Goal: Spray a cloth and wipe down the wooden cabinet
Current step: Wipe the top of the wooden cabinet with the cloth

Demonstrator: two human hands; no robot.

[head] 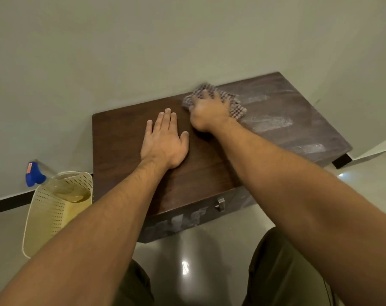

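- Cabinet of dark brown wood [125, 138] stands against the wall.
- Right hand [209, 111] presses the checked woven cloth [234, 102] onto its top, near the back edge.
- Left hand [164, 142] lies flat, fingers spread, on the top beside the cloth.
- Blue-nozzled spray bottle [36, 175] sits in a cream perforated basket [48, 213] left of the cabinet.

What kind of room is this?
Probably a room in a home: a wooden cabinet stands against a plain wall on a shiny tiled floor, with a spray bottle in a basket.

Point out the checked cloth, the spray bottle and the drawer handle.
checked cloth [236, 102]: head view, right side past the hand.
spray bottle [34, 175]: head view, blue trigger head.
drawer handle [220, 204]: head view, metal middle.
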